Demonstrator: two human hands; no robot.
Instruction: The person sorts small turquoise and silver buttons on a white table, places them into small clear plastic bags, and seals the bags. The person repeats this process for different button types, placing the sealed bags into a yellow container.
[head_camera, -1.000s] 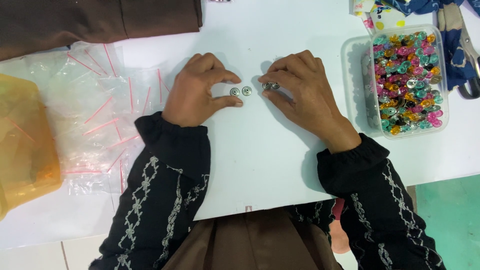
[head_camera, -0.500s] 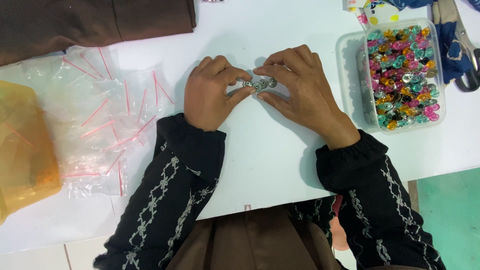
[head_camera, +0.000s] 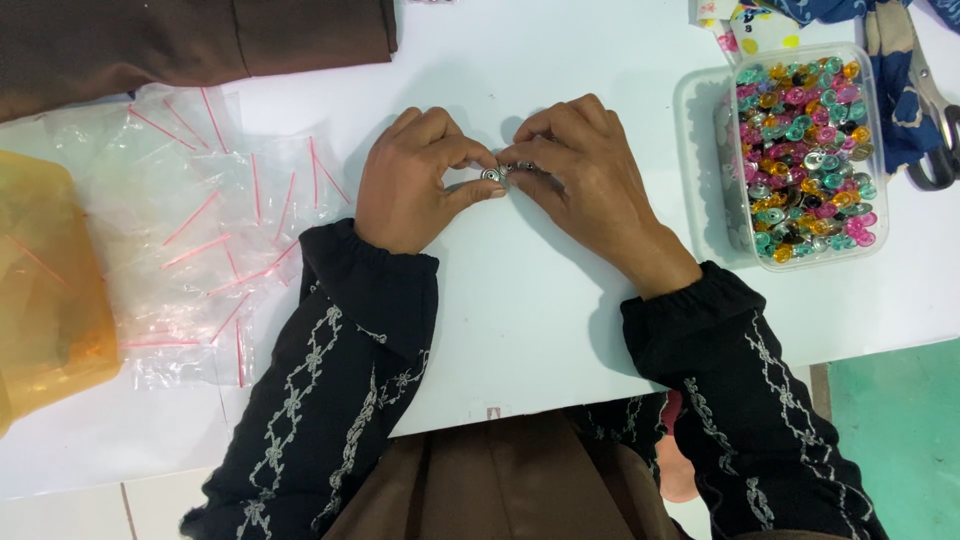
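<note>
We pinch small silver snap buttons (head_camera: 497, 173) between left hand (head_camera: 412, 180) and right hand (head_camera: 585, 170), fingertips meeting just above the white tabletop (head_camera: 540, 320), with the clear tub of coloured buttons (head_camera: 805, 155) right of the right hand.

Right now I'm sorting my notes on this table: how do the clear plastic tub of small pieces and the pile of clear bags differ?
The clear rectangular plastic tub stands rigid at the right, filled with small multicoloured pieces. The clear plastic bags with red strips lie limp, flat and overlapping at the left, and look empty. The tub sits beyond the right hand; the bags lie beside the left hand. Both are see-through and rest on the white table.
</note>
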